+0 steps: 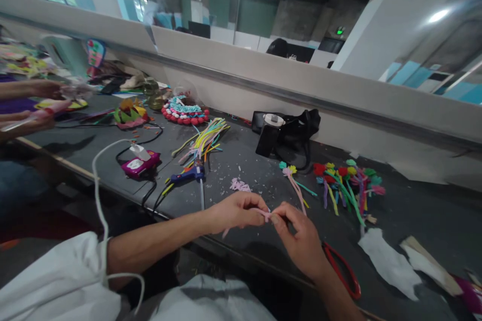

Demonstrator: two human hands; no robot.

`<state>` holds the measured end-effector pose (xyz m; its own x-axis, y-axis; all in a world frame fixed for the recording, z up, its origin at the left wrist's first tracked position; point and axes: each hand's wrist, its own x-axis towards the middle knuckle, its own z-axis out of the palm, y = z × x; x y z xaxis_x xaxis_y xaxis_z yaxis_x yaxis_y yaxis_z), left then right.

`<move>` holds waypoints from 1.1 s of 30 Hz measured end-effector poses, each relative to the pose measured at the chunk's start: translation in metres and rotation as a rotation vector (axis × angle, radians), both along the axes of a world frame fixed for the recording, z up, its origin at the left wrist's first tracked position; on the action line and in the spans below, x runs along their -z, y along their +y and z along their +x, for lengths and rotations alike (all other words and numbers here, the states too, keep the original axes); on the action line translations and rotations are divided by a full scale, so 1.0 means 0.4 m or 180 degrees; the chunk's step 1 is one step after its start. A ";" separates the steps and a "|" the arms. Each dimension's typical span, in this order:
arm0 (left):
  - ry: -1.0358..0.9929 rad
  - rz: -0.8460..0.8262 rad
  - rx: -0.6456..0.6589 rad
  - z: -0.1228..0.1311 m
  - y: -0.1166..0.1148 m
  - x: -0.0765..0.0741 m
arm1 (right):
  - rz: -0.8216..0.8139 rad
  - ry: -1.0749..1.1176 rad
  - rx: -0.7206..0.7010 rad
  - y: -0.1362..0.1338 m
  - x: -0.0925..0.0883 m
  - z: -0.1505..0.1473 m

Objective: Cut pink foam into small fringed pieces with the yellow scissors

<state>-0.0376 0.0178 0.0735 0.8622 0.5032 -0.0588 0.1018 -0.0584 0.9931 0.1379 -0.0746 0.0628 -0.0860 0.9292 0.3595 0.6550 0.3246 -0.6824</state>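
My left hand [244,210] pinches a pink pipe cleaner [267,215], one end of which hangs below the palm. The fingertips of my right hand [295,228] close on the same piece from the other side, so the two hands almost meet above the table's front edge. Just beyond them lies a small heap of pale pink clippings [240,185]. Pipe-cleaner flowers [288,169] with pink stems rest behind my right hand. Beside my right wrist are red-handled scissors [342,271], whose blades are not visible.
A blue glue gun [188,174] and loose pipe cleaners [203,140] lie left of centre, near a purple power strip [141,163] with cords. Finished flowers [346,180] and crumpled white paper [389,261] sit right. A co-worker's hands [41,110] work at far left.
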 end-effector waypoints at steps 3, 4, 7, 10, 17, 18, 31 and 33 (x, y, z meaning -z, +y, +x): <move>-0.0332 0.2073 -0.0140 -0.006 0.000 -0.006 | -0.0347 0.0343 0.0128 -0.006 -0.001 -0.003; -0.0377 0.2729 -0.0127 -0.008 0.001 -0.006 | -0.0475 0.0487 0.0137 -0.008 -0.001 -0.003; -0.0246 0.4108 0.0048 -0.020 0.005 -0.005 | -0.0938 0.1031 0.0083 -0.014 0.004 -0.005; -0.0136 0.4702 0.0133 -0.031 0.008 0.003 | -0.1268 0.1485 -0.0014 -0.019 0.014 -0.008; -0.0533 0.3735 -0.0097 -0.032 -0.018 0.021 | -0.1147 0.1434 0.0008 -0.024 0.025 -0.024; -0.0583 0.3138 -0.0211 -0.029 -0.024 0.021 | -0.1031 0.1280 0.0030 -0.024 0.023 -0.027; 0.0332 -0.0196 -0.0351 -0.072 -0.010 0.033 | 0.0328 -0.0067 -0.0192 -0.038 0.070 -0.046; 0.0409 0.1894 -0.1608 -0.129 0.028 0.043 | 0.0201 0.0240 0.0180 -0.052 0.108 -0.034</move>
